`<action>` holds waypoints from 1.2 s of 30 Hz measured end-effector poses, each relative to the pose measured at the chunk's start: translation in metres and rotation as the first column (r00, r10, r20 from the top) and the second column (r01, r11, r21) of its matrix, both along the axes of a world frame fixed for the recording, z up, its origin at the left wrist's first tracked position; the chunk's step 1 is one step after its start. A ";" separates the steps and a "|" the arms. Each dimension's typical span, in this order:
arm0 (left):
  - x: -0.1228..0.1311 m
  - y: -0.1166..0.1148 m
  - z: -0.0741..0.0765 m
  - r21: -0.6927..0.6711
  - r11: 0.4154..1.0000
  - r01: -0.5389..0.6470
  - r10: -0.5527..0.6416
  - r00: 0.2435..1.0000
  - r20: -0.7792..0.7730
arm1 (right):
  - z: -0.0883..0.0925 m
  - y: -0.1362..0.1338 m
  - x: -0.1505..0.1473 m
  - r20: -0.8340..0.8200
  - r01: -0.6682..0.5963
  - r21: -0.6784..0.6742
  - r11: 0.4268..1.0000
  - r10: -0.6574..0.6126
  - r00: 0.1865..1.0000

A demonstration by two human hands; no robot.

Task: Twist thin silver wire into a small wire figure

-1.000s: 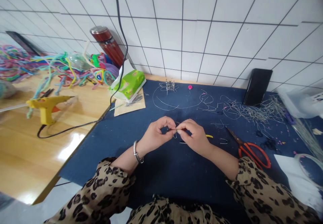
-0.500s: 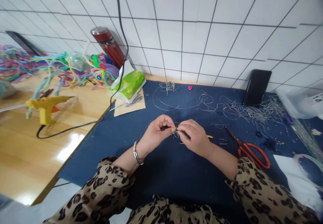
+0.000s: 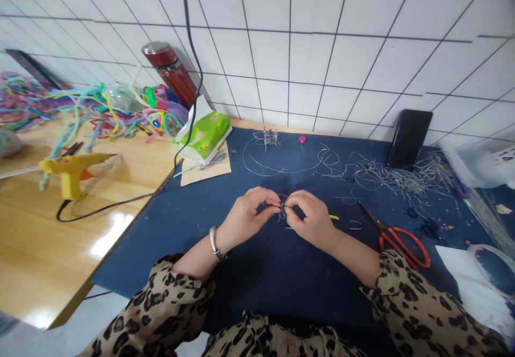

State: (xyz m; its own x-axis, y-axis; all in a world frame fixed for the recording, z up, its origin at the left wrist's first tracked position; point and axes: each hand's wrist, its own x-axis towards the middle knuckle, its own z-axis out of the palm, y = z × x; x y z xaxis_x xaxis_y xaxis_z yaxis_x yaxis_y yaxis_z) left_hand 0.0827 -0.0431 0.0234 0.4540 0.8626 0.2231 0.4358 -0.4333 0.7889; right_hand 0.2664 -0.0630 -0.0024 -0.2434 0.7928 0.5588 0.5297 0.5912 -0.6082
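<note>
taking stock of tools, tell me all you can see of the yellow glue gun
The yellow glue gun appears to lie on its side on the wooden tabletop, its narrow, darker nozzle toward the right of the picture. It looks plastic, with an orange-red trigger in front of the grip. A whitish glue stick juts from the back, and a black cord leaves the foot of the grip. Neither the left hand nor the right hand touches it.

Room over mat (image 3: 169,223), L side; scissors (image 3: 384,230) block R.
</note>
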 end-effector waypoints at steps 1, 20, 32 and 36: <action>0.000 0.000 0.001 0.047 0.999 0.020 -0.018 0.999 -0.041 | 0.000 0.000 0.000 -0.012 0.000 -0.015 1.000 0.000 1.000; -0.003 0.003 0.009 0.077 0.995 0.065 -0.056 0.993 -0.107 | 0.006 0.000 0.000 -0.098 0.006 -0.171 0.985 -0.023 0.995; -0.006 0.004 0.013 -0.180 0.972 0.152 -0.127 0.981 0.147 | 0.009 -0.002 -0.001 -0.092 -0.011 -0.185 0.983 -0.006 0.996; -0.010 0.006 0.010 -0.252 0.960 0.124 -0.068 0.974 0.218 | 0.013 0.003 0.005 -0.079 0.038 -0.187 0.982 -0.054 0.995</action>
